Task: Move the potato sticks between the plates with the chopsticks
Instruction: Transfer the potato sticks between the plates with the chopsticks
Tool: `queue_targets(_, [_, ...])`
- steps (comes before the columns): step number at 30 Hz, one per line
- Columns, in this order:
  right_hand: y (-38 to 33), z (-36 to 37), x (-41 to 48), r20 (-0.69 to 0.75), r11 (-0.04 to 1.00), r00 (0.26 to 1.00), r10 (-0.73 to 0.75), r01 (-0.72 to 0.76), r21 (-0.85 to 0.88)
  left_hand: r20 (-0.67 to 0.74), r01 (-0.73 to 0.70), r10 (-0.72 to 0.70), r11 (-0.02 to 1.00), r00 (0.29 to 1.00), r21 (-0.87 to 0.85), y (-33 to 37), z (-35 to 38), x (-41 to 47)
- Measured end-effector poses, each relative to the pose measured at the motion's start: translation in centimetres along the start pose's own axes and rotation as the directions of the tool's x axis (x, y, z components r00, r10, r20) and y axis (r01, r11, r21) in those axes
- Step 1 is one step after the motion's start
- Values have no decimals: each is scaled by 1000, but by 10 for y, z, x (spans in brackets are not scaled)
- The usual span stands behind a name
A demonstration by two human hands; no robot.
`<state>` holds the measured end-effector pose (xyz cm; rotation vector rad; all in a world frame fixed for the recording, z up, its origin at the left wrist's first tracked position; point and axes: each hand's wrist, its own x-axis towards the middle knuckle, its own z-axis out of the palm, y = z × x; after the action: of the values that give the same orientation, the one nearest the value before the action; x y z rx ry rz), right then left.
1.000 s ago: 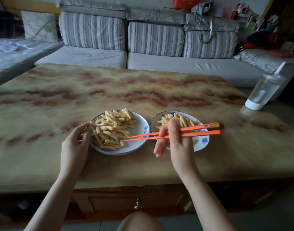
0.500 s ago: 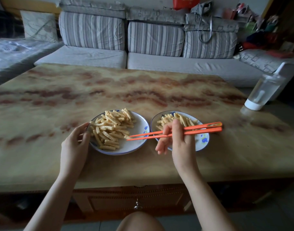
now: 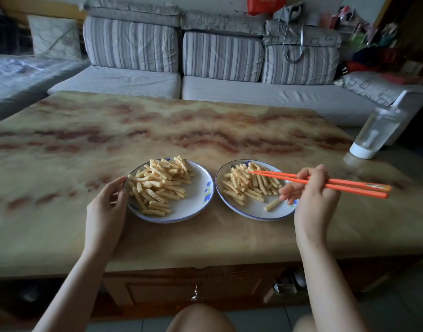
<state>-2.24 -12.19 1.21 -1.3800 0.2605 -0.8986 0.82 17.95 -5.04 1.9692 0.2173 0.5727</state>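
Two white plates with blue rims stand side by side on the marbled table. The left plate (image 3: 198,200) carries a big heap of ridged potato sticks (image 3: 161,184). The right plate (image 3: 256,209) has a smaller heap of potato sticks (image 3: 247,185) and one stick lying apart near its front. My left hand (image 3: 107,207) touches the left plate's rim with loosely curved fingers. My right hand (image 3: 312,197) grips a pair of orange chopsticks (image 3: 308,182); their tips are nearly together over the right heap and hold no stick.
A clear bottle with a white base (image 3: 375,130) leans at the table's far right edge. A grey striped sofa (image 3: 205,80) runs behind the table. The table's front edge and a drawer (image 3: 196,288) lie just before my knees.
My right hand has swung to the right with the chopsticks. Their tips left the left plate and now hover over the right plate's heap. My left hand has stayed at the left plate's rim.
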Motion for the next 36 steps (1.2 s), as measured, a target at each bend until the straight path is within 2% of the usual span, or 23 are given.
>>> queue_targets(4, [5,1,0,6,999,1000,-6,7,-48,2,0,0,1000,1000,-2,0,0,-1])
queue_targets(10, [-7,5,-10,52,999,998,-42,41,35,2,5,-5,1000,1000,-5,1,-1,-1])
queue_targets(14, [-10,18,-26,269,994,963,22,-49,93,3,10,-10,1000,1000,2,1,-1,0])
queue_targets(18, [-6,32,-48,520,991,853,52,-109,81,7,10,-10,1000,1000,-7,0,-1,-1])
queue_targets(21, [-3,41,-59,621,986,778,94,-158,48,3,8,-8,1000,1000,-12,0,-1,-1])
queue_targets(26, [4,47,-64,678,987,728,100,-160,27,4,17,-17,1000,1000,-13,0,-1,0])
queue_targets(36, [9,51,-68,701,992,707,91,-124,-4,-3,21,-21,1000,1000,-17,1,0,-1])
